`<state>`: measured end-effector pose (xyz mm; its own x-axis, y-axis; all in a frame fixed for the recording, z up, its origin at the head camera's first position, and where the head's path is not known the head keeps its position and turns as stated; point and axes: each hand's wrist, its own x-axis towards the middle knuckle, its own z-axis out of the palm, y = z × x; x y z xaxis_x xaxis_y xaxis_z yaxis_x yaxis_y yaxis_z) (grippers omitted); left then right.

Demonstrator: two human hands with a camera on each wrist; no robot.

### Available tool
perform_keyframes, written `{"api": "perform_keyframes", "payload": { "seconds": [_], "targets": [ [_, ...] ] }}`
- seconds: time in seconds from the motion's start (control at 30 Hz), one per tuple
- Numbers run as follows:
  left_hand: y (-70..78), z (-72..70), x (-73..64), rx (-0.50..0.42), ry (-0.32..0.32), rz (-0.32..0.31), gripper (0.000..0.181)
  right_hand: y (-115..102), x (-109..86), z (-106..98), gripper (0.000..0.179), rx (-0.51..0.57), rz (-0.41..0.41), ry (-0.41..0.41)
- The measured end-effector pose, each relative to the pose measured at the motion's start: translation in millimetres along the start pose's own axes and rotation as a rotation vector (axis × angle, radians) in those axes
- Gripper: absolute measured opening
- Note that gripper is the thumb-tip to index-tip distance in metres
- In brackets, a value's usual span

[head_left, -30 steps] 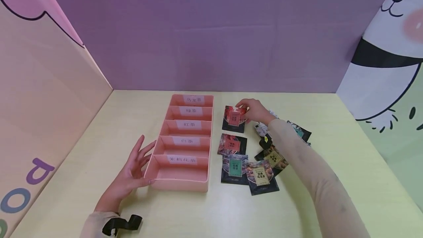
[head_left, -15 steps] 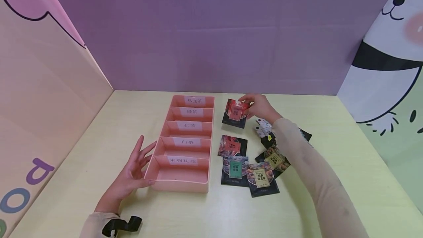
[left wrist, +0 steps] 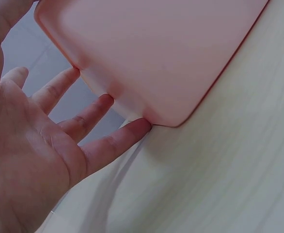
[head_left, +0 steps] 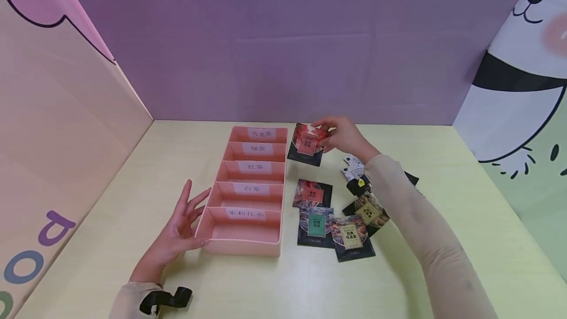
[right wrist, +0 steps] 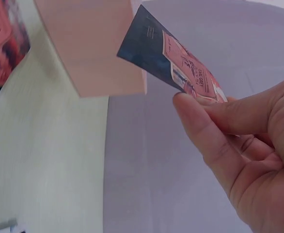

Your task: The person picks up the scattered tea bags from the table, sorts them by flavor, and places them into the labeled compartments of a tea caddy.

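A red and black tea sachet (head_left: 306, 144) is pinched by its right edge between the thumb and fingers of my right hand (head_left: 346, 138). It is raised off the table, beside the far right end of the pink divided box (head_left: 242, 248). In the right wrist view the sachet (right wrist: 181, 63) tilts, its printed label showing. My left hand (head_left: 172, 235) touches the box's near left side, fingers spread and fairly straight, thumb at the front corner. The left wrist view has several fingertips (left wrist: 141, 125) against the pink wall (left wrist: 151, 53). Paper labels mark the box's compartments.
Right of the box lie another red sachet (head_left: 312, 194), a green-labelled sachet (head_left: 316, 228), a cream-labelled one (head_left: 352, 238) and a yellow-labelled one (head_left: 367, 211). White and black packets (head_left: 355, 174) lie partly under the right forearm. A purple wall (head_left: 301, 43) stands behind the table.
My right hand has lifted the red and black sachet off the table and carried it away from me and slightly left, toward the box. The left hand stays at the box.
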<state>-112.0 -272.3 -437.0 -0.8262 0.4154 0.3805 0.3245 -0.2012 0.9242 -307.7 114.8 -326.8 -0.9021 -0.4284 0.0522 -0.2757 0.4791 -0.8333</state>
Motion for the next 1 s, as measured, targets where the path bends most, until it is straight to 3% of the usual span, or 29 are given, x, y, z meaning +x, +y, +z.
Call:
{"api": "perform_keyframes", "payload": {
  "seconds": [0.33, 0.63, 1.0],
  "targets": [
    [2.2, -0.3, 0.1, 0.016, 0.015, -0.022, 0.12, -22, -2.6, 20, 0.044, 0.017, -0.106, -0.024],
    [0.9, -2.9, -3.3, -0.006, -0.002, 0.004, 0.119, -34, -10.6, 57, 0.042, 0.073, -0.242, -0.023],
    [1.4, -2.1, -1.3, -0.031, -0.021, 0.027, 0.118, -32, -26.7, 82, 0.041, -0.008, -0.487, 0.051]
  ]
}}
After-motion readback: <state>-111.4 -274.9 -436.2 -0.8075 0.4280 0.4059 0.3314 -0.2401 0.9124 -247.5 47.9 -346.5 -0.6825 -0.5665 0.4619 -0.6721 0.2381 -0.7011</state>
